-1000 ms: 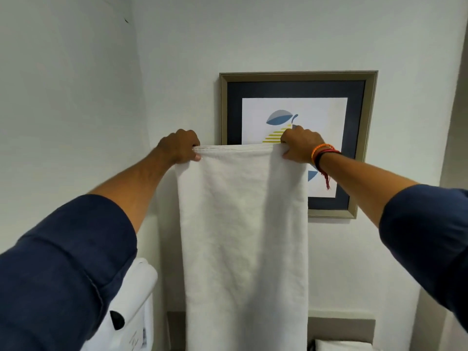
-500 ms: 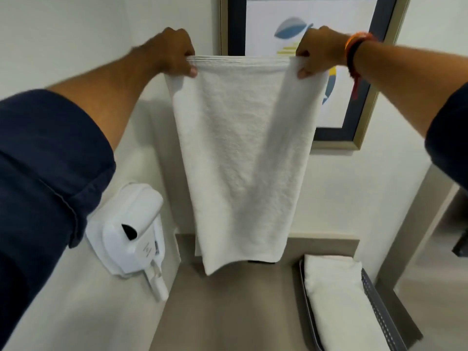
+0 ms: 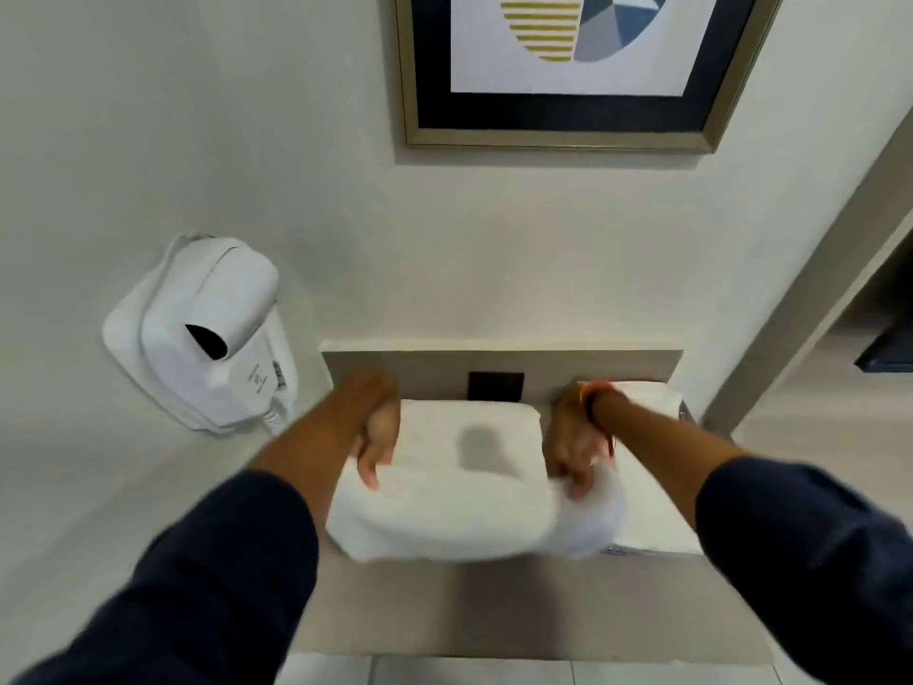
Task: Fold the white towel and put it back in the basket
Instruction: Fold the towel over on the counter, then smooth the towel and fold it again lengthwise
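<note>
The white towel (image 3: 459, 491) lies doubled over on the beige counter (image 3: 494, 605), its far fold near the back ledge and its near edge blurred by motion. My left hand (image 3: 378, 442) grips the towel's left side, thumb on top. My right hand (image 3: 573, 452), with an orange and black wristband, grips its right side. The dark mesh basket (image 3: 684, 412) stands just right of the towel, mostly hidden by my right arm; another folded white towel (image 3: 647, 526) lies in it.
A white wall-mounted hair dryer (image 3: 207, 333) hangs on the left wall beside the counter. A dark socket plate (image 3: 495, 386) sits in the back ledge. A framed picture (image 3: 568, 66) hangs above. A door frame (image 3: 810, 269) runs along the right.
The towel, held up at full length against the wall, has come down onto the counter and now lies folded over itself. Both hands dropped with it and the view tilted downward.
</note>
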